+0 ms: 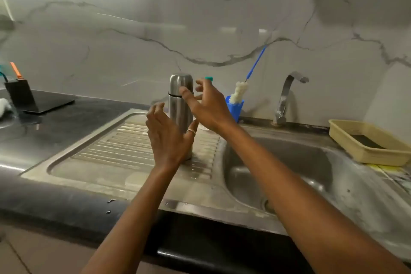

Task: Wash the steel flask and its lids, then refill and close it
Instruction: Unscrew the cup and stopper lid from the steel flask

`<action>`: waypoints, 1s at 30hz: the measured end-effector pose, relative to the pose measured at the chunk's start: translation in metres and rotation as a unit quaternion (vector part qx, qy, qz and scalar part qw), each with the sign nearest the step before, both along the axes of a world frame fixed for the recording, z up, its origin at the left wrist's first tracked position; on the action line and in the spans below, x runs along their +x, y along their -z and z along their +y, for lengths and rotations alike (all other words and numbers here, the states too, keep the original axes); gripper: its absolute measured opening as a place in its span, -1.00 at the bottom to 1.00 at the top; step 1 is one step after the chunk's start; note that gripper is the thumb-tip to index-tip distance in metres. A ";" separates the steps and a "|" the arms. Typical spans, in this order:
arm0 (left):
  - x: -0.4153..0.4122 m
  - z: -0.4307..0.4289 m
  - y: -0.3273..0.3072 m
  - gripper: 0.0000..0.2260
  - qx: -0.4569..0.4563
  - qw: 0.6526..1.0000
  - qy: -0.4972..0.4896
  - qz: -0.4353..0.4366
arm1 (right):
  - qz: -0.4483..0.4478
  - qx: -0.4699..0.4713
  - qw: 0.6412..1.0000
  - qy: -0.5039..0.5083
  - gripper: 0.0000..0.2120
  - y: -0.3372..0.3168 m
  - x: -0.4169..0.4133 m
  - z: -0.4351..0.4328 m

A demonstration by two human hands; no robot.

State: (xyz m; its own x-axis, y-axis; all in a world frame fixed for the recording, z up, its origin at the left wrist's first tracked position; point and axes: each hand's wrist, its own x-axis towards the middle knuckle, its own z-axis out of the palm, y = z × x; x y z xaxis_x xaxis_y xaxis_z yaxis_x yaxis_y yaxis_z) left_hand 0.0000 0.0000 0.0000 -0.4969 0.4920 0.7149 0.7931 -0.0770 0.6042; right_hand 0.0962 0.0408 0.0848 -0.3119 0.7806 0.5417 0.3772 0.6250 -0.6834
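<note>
Centre frame, steel flask stands upright, capped, on the drainboard; your left hand and right hand flank it, fingers spread, gripping nothing.

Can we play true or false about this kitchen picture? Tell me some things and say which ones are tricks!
1. The steel flask stands upright on the ribbed drainboard. True.
2. The flask's lid is off. False: the steel lid sits on top.
3. Water is pouring from the tap. False: no water shows coming out of the tap.
4. A brush stands in a blue cup. True.
5. The beige tray is left of the sink. False: the beige tray sits right of the basin.
6. The left hand and right hand are both by the flask, fingers spread. True.
</note>
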 end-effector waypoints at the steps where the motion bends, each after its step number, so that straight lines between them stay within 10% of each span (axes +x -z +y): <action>1: -0.002 0.005 -0.001 -0.13 -0.008 0.999 0.029 -0.023 | 0.001 0.013 1.000 0.004 -0.32 -0.006 -0.006 0.004; 19: -0.012 0.037 -0.011 -0.26 -0.007 0.985 0.106 -0.136 | -0.313 0.212 0.913 0.154 -0.35 -0.063 -0.046 0.032; 30: -0.001 0.005 -0.042 -0.27 -0.023 0.997 0.072 0.008 | -0.200 0.147 0.961 0.126 -0.55 -0.077 0.009 0.010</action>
State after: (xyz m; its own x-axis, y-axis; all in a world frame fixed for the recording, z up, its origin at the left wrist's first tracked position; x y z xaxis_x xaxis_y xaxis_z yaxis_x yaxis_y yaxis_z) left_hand -0.0015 0.0045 0.0421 -0.4074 0.5897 0.6973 0.7860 -0.1624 0.5965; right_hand 0.1055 0.0510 0.1622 -0.3628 0.6904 0.6259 0.7373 0.6235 -0.2603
